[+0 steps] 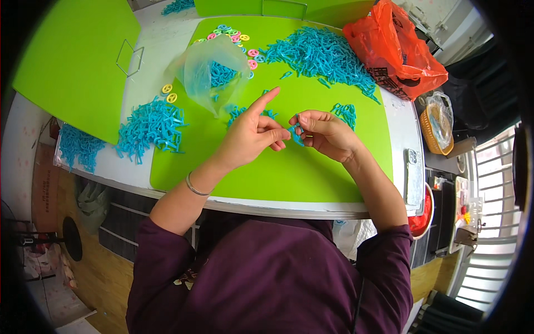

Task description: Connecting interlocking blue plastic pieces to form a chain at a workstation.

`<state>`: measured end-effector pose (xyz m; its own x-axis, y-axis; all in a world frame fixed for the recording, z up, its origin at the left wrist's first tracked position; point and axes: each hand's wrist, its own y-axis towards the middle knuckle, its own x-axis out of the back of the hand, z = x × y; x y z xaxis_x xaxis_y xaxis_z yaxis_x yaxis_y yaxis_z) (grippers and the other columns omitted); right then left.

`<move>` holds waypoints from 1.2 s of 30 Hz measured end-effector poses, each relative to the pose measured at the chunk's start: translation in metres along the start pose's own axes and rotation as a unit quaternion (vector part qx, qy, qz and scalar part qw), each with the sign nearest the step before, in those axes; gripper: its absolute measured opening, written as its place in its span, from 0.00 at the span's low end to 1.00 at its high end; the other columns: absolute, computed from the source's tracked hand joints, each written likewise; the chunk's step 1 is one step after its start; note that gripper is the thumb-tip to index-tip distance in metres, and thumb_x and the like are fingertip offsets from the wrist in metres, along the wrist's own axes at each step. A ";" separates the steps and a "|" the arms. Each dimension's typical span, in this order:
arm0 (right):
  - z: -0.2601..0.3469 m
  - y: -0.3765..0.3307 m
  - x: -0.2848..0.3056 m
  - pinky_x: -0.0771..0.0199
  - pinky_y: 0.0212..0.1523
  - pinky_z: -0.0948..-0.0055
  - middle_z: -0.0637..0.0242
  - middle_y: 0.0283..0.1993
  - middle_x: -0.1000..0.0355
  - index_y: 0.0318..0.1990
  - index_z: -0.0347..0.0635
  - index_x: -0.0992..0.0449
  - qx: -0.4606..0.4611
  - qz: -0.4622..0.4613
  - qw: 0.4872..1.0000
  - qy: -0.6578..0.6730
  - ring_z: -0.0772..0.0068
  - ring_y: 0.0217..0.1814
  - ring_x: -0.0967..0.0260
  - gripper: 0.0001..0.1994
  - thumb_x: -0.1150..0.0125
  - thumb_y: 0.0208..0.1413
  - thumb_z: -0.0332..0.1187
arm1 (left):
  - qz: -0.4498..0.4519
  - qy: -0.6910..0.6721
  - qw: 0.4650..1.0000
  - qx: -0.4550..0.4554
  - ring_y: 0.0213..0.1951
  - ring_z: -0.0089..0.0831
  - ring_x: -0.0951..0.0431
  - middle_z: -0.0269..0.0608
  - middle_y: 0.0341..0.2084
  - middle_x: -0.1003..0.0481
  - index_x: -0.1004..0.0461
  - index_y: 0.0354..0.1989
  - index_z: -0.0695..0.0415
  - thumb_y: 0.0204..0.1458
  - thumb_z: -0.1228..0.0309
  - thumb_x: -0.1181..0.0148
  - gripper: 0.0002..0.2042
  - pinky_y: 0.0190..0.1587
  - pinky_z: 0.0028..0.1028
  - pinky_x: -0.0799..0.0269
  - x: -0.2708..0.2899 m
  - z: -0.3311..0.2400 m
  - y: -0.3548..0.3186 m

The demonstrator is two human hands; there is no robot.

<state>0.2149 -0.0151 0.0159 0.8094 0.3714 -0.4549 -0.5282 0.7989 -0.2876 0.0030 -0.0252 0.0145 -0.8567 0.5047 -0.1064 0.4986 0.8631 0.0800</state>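
Observation:
Over the green mat [267,181], my two hands meet around a small blue plastic piece [297,137]. My right hand [328,133] pinches it between thumb and fingers. The thumb and curled fingers of my left hand [247,136] close at the piece's left side, while its index finger points up and away. Just behind the hands lie two small heaps of similar blue pieces, one partly hidden by my left hand and another heap [345,115] beyond my right hand. A translucent plastic bag [200,72] with blue pieces stands behind my left hand.
A large blue pile [317,55] spreads at the back right, next to an orange plastic bag [392,47]. Colored rings [253,53] lie behind the translucent bag. More blue pieces [150,128] heap at the left. A phone [412,158] rests at the right edge; a yellow basket [436,131] stands beyond.

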 end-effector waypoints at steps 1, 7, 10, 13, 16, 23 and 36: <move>0.000 0.000 0.000 0.35 0.32 0.82 0.74 0.35 0.27 0.38 0.41 0.24 -0.006 0.011 1.000 0.011 0.82 0.32 0.36 0.08 0.43 0.55 0.34 | 0.000 0.000 1.000 0.000 0.26 0.24 0.24 0.43 0.25 0.25 0.58 0.65 0.57 0.52 0.79 0.45 0.35 0.30 0.21 0.27 0.000 0.000 0.000; -0.001 0.000 -0.004 0.35 0.33 0.80 0.73 0.36 0.27 0.38 0.42 0.24 0.025 -0.025 0.999 -0.039 0.82 0.33 0.37 0.08 0.42 0.54 0.34 | 0.005 0.016 1.000 -0.003 0.26 0.24 0.24 0.42 0.24 0.25 0.58 0.65 0.57 0.52 0.79 0.45 0.35 0.30 0.21 0.27 0.001 0.002 0.000; -0.004 0.001 -0.002 0.36 0.34 0.80 0.73 0.37 0.27 0.38 0.43 0.23 0.044 -0.024 0.998 -0.047 0.82 0.33 0.37 0.07 0.42 0.54 0.34 | -0.013 0.030 0.999 -0.021 0.25 0.21 0.26 0.41 0.24 0.25 0.53 0.63 0.59 0.51 0.78 0.43 0.32 0.30 0.20 0.28 0.000 0.004 0.001; -0.008 0.004 -0.004 0.36 0.34 0.81 0.73 0.36 0.27 0.38 0.43 0.23 0.061 -0.017 0.997 -0.035 0.82 0.32 0.38 0.07 0.42 0.54 0.33 | -0.056 0.017 0.998 0.004 0.24 0.19 0.27 0.38 0.24 0.25 0.37 0.53 0.63 0.50 0.75 0.41 0.21 0.30 0.18 0.30 0.004 0.009 0.005; -0.010 0.006 -0.004 0.36 0.35 0.81 0.72 0.34 0.27 0.37 0.42 0.23 0.047 -0.031 0.998 -0.031 0.82 0.31 0.38 0.07 0.42 0.54 0.33 | -0.019 -0.009 0.999 0.033 0.26 0.19 0.26 0.35 0.25 0.25 0.27 0.40 0.63 0.50 0.76 0.41 0.09 0.31 0.17 0.30 0.008 0.011 0.006; -0.005 0.002 -0.012 0.37 0.33 0.81 0.73 0.30 0.27 0.35 0.41 0.23 0.149 -0.082 0.958 -0.229 0.82 0.29 0.38 0.06 0.41 0.53 0.33 | -0.038 0.043 0.998 0.029 0.23 0.18 0.27 0.34 0.22 0.25 0.26 0.30 0.63 0.50 0.75 0.40 0.04 0.28 0.17 0.31 0.007 0.010 0.003; -0.013 0.008 -0.008 0.37 0.35 0.81 0.69 0.33 0.26 0.35 0.40 0.23 0.067 -0.039 0.993 -0.090 0.80 0.32 0.35 0.06 0.40 0.52 0.31 | -0.034 0.117 0.992 0.043 0.21 0.17 0.28 0.32 0.19 0.26 0.27 0.27 0.63 0.50 0.74 0.40 0.05 0.24 0.17 0.32 0.006 0.001 0.000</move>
<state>0.2010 -0.0183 0.0060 0.8855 0.3750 -0.2743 -0.4333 0.8796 -0.1964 -0.0024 -0.0223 0.0123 -0.8908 0.4371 0.1244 0.4398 0.8981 -0.0060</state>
